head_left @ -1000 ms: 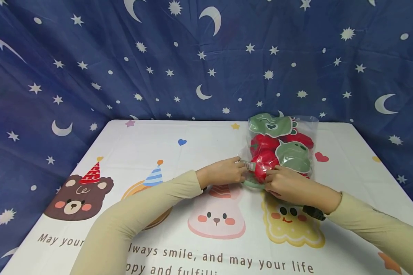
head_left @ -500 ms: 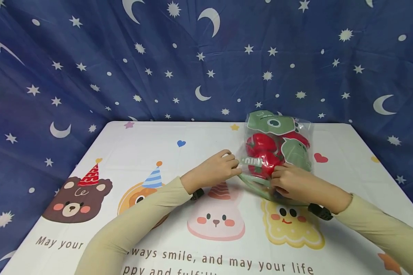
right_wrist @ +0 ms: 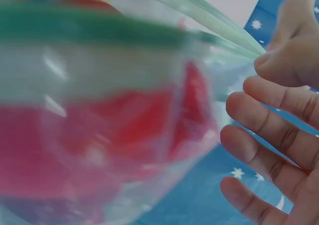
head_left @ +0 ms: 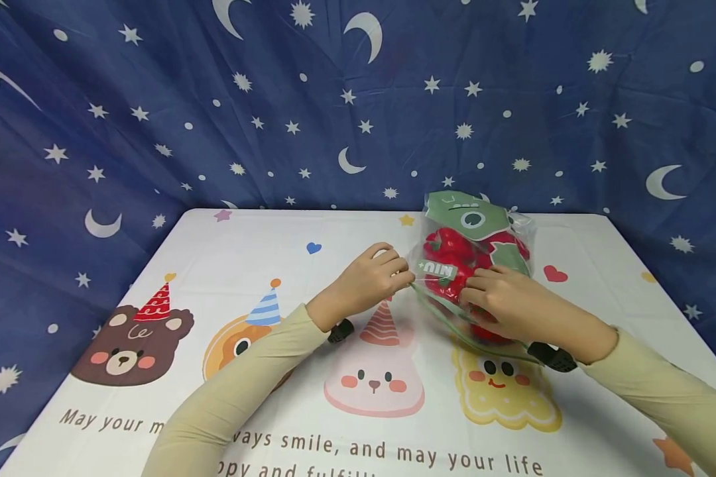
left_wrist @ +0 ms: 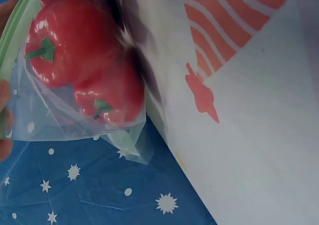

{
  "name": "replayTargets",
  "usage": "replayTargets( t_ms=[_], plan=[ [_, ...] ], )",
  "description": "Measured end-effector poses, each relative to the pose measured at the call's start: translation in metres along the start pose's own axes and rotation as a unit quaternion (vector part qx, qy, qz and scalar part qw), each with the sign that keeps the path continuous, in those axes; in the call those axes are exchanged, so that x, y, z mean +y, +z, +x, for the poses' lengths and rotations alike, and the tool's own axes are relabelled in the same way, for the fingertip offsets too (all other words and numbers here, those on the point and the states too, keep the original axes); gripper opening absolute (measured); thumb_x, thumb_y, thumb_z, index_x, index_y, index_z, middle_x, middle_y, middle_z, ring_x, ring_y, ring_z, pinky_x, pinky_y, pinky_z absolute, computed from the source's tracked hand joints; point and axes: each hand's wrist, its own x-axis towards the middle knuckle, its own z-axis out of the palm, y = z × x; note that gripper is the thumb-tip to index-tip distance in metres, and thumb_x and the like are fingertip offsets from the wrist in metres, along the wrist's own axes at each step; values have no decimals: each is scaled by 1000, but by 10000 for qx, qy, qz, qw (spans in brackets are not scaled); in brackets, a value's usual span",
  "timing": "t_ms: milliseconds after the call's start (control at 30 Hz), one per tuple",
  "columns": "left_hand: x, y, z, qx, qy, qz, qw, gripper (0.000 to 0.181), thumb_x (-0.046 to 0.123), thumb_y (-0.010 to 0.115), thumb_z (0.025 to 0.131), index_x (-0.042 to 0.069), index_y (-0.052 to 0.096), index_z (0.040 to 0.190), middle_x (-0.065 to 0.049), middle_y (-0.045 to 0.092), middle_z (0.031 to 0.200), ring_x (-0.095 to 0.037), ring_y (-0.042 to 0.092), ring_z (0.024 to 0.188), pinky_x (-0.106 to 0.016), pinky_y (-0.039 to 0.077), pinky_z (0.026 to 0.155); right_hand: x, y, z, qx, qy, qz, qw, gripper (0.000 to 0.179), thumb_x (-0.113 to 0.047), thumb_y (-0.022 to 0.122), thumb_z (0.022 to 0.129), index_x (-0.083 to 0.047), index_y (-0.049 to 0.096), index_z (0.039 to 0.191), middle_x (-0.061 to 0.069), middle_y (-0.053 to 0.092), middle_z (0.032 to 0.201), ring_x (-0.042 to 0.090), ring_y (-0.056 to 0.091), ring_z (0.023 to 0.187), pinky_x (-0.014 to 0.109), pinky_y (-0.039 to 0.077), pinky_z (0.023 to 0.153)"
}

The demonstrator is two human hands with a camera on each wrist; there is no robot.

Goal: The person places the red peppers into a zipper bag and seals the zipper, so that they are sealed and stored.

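Note:
A clear zip bag (head_left: 470, 217) with green cartoon prints leans near the table's back right, its mouth turned toward me. Red bell peppers (head_left: 449, 245) with green stems show through the film. My left hand (head_left: 366, 281) pinches the left end of the green zip strip (left_wrist: 14, 41). At the front of the bag, the curled fingers of my right hand (head_left: 510, 305) grip the upper lip of the mouth. In the right wrist view, several fingers (right_wrist: 279, 120) lie beside the film, and the blurred bag fills the left side. The two green strips stand apart between the hands.
A white printed tablecloth (head_left: 358, 228) covers the table, with cartoon faces and lettering. Behind it hangs a dark blue curtain (head_left: 310, 99) with moons and stars. A black wrist camera (head_left: 551, 356) sits under the right wrist, and another black camera (head_left: 341, 330) under the left.
The left hand has drawn slightly left and up with the zip corner. The bag's mouth has spread wider, its strips parting, and the bag has tilted and shifted slightly left.

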Motion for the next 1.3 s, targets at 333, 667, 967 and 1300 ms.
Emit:
replayTargets(
  t_ms=[333,667,967,1300],
  plan=[
    [-3,0,0,-12,-341,812,9961,19,35,68,83,17,64,80,6,65,79,-12,60,82,-30,46,92,8,-17,28,-44,138,-250,9996,35,-15,84,62,-8,66,91,4,67,83,22,61,82,41,53,77],
    [-10,-5,-2,-33,-377,313,9988,2,19,71,81,19,70,82,7,69,82,-10,62,83,-30,46,95,1,-3,51,123,65,-648,9978,25,-25,76,73,-8,65,87,4,66,78,23,58,78,38,47,73],
    [-10,-10,4,396,-429,331,9977,6,22,72,81,17,69,78,6,68,77,-12,61,81,-32,46,93,-6,8,65,507,-131,-1237,9909,25,-29,70,77,-7,58,76,5,62,70,25,57,73,39,43,72],
    [-7,-16,14,690,-392,320,9963,10,22,69,84,15,71,77,6,68,75,-11,61,80,-33,45,95,-6,15,72,1188,-228,-1596,9798,28,-27,70,77,-4,57,71,7,61,64,26,56,68,40,43,73]
  ],
)
